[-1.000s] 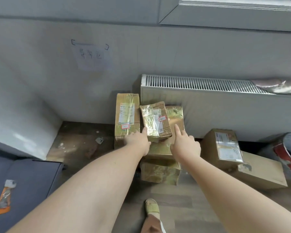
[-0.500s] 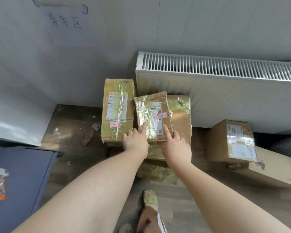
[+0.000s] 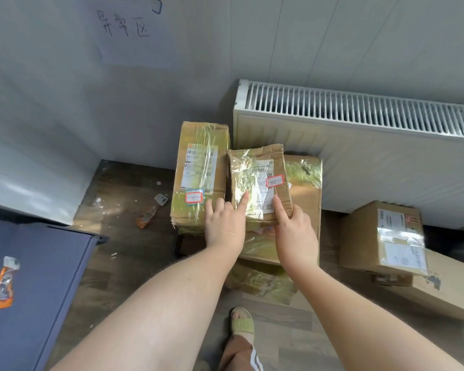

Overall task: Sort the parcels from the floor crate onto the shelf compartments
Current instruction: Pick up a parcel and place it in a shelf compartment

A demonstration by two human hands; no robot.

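Soft, fairly bright daylight lies evenly over the scene. Glare glints off the clear tape on the small parcel [image 3: 252, 172] and the tall parcel [image 3: 198, 167] left of the radiator [image 3: 359, 113], whose top edge bows with wide-angle distortion. The label print is slightly blurred.

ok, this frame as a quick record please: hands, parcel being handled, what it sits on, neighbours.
left hand: index finger flat on small parcel, other fingers on tall parcel
right hand: index finger on small parcel's top, near its right corner; full hold unclear
small parcel: atop larger taped box, red-framed sticker facing up
tall parcel: beside it on the left
backdrop: radiator, paper sign on wall
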